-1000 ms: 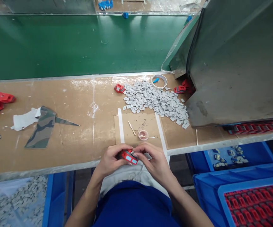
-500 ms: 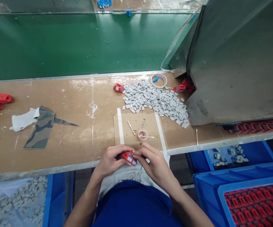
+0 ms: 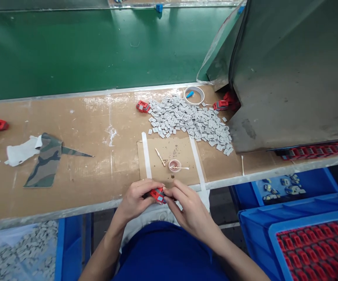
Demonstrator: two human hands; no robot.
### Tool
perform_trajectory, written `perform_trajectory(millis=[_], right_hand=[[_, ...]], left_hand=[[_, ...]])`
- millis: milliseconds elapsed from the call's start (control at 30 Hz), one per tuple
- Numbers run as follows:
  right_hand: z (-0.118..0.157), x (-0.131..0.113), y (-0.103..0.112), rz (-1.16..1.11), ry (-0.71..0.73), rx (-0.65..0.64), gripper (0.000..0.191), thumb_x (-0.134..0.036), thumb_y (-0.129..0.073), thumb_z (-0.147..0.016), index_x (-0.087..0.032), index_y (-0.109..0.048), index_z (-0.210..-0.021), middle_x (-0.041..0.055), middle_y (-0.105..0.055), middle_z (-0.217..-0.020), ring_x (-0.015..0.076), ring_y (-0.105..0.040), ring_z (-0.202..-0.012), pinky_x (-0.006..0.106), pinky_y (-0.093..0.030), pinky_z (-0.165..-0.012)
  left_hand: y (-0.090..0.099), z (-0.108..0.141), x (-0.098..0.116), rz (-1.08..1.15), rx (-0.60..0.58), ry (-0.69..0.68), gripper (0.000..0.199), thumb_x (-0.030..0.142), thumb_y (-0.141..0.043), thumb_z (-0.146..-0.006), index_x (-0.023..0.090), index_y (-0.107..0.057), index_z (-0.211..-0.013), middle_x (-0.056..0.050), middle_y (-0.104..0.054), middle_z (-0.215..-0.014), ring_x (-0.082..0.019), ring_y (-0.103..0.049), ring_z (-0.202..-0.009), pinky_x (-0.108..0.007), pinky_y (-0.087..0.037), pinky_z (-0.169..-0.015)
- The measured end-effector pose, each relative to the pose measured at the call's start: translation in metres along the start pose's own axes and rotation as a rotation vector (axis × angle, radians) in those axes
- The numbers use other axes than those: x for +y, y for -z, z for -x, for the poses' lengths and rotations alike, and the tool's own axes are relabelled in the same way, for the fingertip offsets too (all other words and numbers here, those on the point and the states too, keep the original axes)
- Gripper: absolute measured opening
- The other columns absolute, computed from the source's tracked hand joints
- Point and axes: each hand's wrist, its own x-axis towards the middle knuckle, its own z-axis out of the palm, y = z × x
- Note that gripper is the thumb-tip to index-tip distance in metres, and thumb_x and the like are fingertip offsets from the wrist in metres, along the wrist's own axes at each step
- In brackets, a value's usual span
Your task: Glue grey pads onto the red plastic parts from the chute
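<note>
A small red toy car [image 3: 158, 194] with a pale blue window sits between my hands at the bench's front edge. My left hand [image 3: 137, 198] is closed around its left side. The thumb and fingers of my right hand [image 3: 185, 201] are pinched against the car's right end; whether a small part is between them is hidden. Just beyond my hands, a small round cup [image 3: 174, 166] has a cotton swab [image 3: 182, 168] lying across it. Another swab [image 3: 160, 157] lies to the left of the cup on a taped cardboard sheet [image 3: 164, 175].
Behind the sheet spreads a heap of grey tiles [image 3: 192, 121], with a tape roll [image 3: 194, 95] at its back. A camouflage cloth [image 3: 44, 162] lies on the left. A large metal housing [image 3: 292, 78] stands right. Blue crates [image 3: 253, 222] flank me below the bench.
The red car has turned and tilted slightly in my hands, and my right fingers have shifted along its end. The whole view has shifted a little.
</note>
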Motion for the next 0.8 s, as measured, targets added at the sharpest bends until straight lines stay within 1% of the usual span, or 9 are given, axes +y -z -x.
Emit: perform_trajectory(millis=[100, 167, 267, 400, 467, 533, 600, 700, 800], right_hand=[[0.005, -0.001, -0.003, -0.034, -0.03, 0.011, 0.01, -0.014, -0.052, -0.102, -0.017, -0.059, -0.108, 0.0065, -0.058, -0.092, 0.02, -0.059, -0.082, 0.029, -0.049, -0.071], [0.008, 0.0, -0.006, -0.05, -0.044, 0.035, 0.012, -0.013, -0.051, -0.102, -0.018, -0.06, -0.109, 0.0069, -0.058, -0.093, 0.0204, -0.059, -0.082, 0.03, -0.049, -0.071], [0.008, 0.005, -0.008, -0.167, -0.082, 0.092, 0.013, -0.013, -0.051, -0.102, -0.019, -0.062, -0.103, 0.0046, -0.057, -0.089, 0.018, -0.059, -0.079, 0.029, -0.048, -0.07], [0.002, 0.012, -0.009, -0.407, -0.21, 0.127, 0.012, -0.017, -0.056, -0.1, -0.02, -0.065, -0.093, 0.0025, -0.059, -0.087, 0.0149, -0.059, -0.078, 0.026, -0.048, -0.07], [0.0, 0.013, -0.009, -0.475, -0.271, 0.115, 0.01, -0.019, -0.058, -0.1, -0.02, -0.065, -0.092, 0.0028, -0.06, -0.089, 0.0144, -0.06, -0.079, 0.025, -0.048, -0.069], [-0.002, 0.012, -0.01, -0.52, -0.31, 0.101, 0.009, -0.022, -0.059, -0.099, -0.02, -0.066, -0.093, 0.0026, -0.06, -0.09, 0.0137, -0.06, -0.078, 0.024, -0.048, -0.067], [-0.003, 0.011, -0.01, -0.551, -0.327, 0.095, 0.01, -0.023, -0.06, -0.099, -0.02, -0.067, -0.093, 0.0023, -0.059, -0.09, 0.0131, -0.06, -0.076, 0.024, -0.049, -0.067], [-0.004, 0.008, -0.011, -0.547, -0.321, 0.119, 0.009, -0.023, -0.061, -0.098, -0.02, -0.066, -0.092, 0.0022, -0.058, -0.09, 0.0128, -0.059, -0.075, 0.024, -0.05, -0.066], [-0.004, 0.006, -0.015, -0.478, -0.314, 0.187, 0.009, -0.021, -0.06, -0.097, -0.02, -0.067, -0.092, 0.0025, -0.057, -0.089, 0.0135, -0.058, -0.075, 0.025, -0.05, -0.065]], left_hand=[[0.0, 0.0, 0.0, -0.031, 0.003, 0.006, 0.018, 0.021, -0.073, -0.093, 0.018, -0.076, -0.11, -0.009, -0.082, -0.097, -0.018, -0.076, -0.084, -0.026, -0.059, -0.079], [0.0, 0.0, 0.0, -0.045, 0.001, 0.012, 0.02, 0.023, -0.074, -0.093, 0.018, -0.076, -0.112, -0.009, -0.082, -0.097, -0.019, -0.076, -0.084, -0.027, -0.06, -0.079], [0.0, -0.001, -0.001, -0.049, -0.008, 0.004, 0.022, 0.025, -0.075, -0.092, 0.02, -0.076, -0.113, -0.009, -0.082, -0.1, -0.019, -0.077, -0.086, -0.028, -0.061, -0.081], [-0.001, 0.0, -0.003, -0.021, 0.007, -0.021, 0.021, 0.022, -0.073, -0.093, 0.021, -0.077, -0.114, -0.01, -0.083, -0.103, -0.019, -0.077, -0.088, -0.028, -0.061, -0.082], [-0.003, 0.002, -0.004, 0.0, 0.037, 0.017, 0.024, 0.023, -0.074, -0.092, 0.021, -0.076, -0.117, -0.009, -0.083, -0.101, -0.018, -0.077, -0.085, -0.026, -0.061, -0.078], [-0.004, 0.005, -0.004, 0.032, 0.065, 0.093, 0.028, 0.027, -0.076, -0.091, 0.02, -0.075, -0.118, -0.009, -0.082, -0.098, -0.018, -0.077, -0.081, -0.024, -0.06, -0.073], [-0.005, 0.006, -0.004, 0.05, 0.082, 0.157, 0.027, 0.03, -0.077, -0.089, 0.018, -0.076, -0.113, -0.008, -0.082, -0.094, -0.018, -0.077, -0.077, -0.023, -0.06, -0.069], [-0.004, 0.006, -0.004, 0.027, 0.082, 0.174, 0.024, 0.03, -0.077, -0.089, 0.017, -0.078, -0.109, -0.008, -0.082, -0.088, -0.016, -0.076, -0.071, -0.021, -0.059, -0.065], [-0.001, 0.005, -0.004, 0.026, 0.071, 0.128, 0.033, 0.028, -0.08, -0.088, 0.02, -0.077, -0.119, -0.009, -0.083, -0.099, -0.019, -0.078, -0.08, -0.023, -0.061, -0.071]])
